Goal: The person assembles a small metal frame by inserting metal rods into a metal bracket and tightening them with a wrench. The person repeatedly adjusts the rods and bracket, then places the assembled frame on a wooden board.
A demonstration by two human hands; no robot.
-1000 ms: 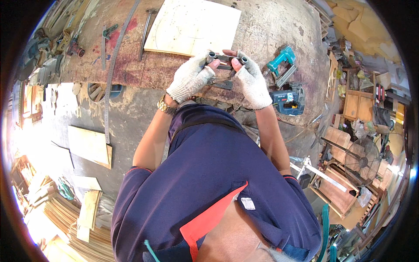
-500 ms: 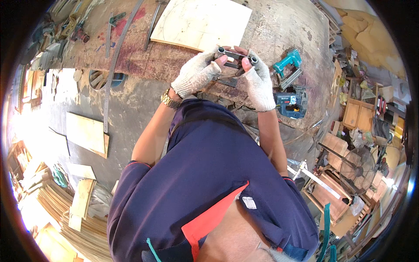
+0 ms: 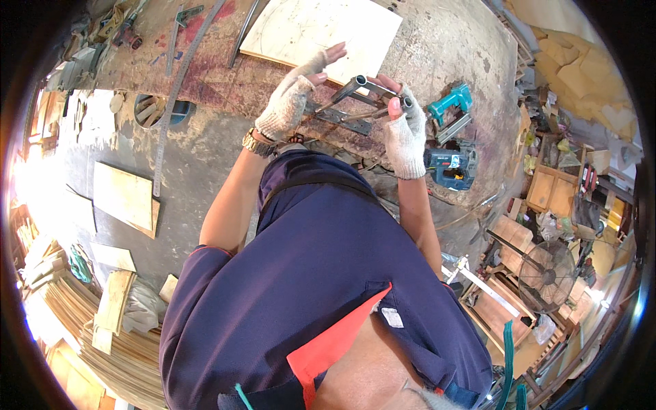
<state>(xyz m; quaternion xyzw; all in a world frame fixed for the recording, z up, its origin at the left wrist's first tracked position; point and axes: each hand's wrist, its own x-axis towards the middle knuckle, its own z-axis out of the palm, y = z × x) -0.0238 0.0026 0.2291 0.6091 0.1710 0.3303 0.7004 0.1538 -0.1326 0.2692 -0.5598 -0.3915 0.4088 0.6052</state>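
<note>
My right hand [image 3: 406, 137], in a white fingerless knit glove, grips one end of a small metal tube frame [image 3: 353, 86], thumb and fingers around it. Round open tube ends show at its two corners. My left hand [image 3: 288, 102], gloved alike, is off the frame to its left, fingers stretched out and apart. Below the frame lies a dark perforated metal strip [image 3: 355, 126] at the bench edge. A pale plywood board [image 3: 321, 34] with faint curved pencil lines lies just beyond both hands.
Right of my right hand lie a teal power tool [image 3: 449, 102] and a blue jigsaw [image 3: 452, 165] on the worn bench [image 3: 437, 41]. A long steel ruler [image 3: 179, 92] overhangs the bench edge at left, near a try square [image 3: 175, 34]. A standing fan [image 3: 547, 273] is at right.
My left hand has let go of the metal tube frame and moved left, its fingers opening. The frame is now tilted, held by my right hand alone.
</note>
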